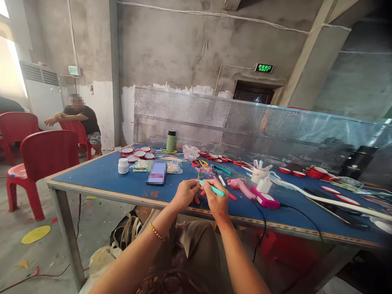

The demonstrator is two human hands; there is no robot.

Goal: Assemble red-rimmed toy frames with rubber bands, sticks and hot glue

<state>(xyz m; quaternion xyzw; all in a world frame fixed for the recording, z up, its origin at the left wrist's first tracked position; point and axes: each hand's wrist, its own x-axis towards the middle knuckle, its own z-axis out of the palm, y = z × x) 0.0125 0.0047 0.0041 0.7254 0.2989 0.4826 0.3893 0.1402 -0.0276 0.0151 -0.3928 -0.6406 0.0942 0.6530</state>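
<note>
Just over the table's front edge, my left hand [186, 192] pinches a thin, short stick [199, 174] with reddish and green parts; its lower end is hidden by the fingers. Close beside it, my right hand [218, 204] is closed around a turquoise marker pen [217, 190], held like a writing tool with its tip toward the left fingers. Whether the tip touches the stick I cannot tell. A white marker [222, 181] and a pink one lie just beyond the right hand. Behind them are pliers with red handles [195, 163] and a small pile of coloured bits [209, 169].
On the blue table [101, 179] are a phone [156, 173], a white jar [123, 166], a green bottle [171, 141], a pink glue gun [241, 187], a cup of pens [259, 174] and red-rimmed discs [315, 172]. A perforated metal screen [190, 118] stands behind. A person sits at far left.
</note>
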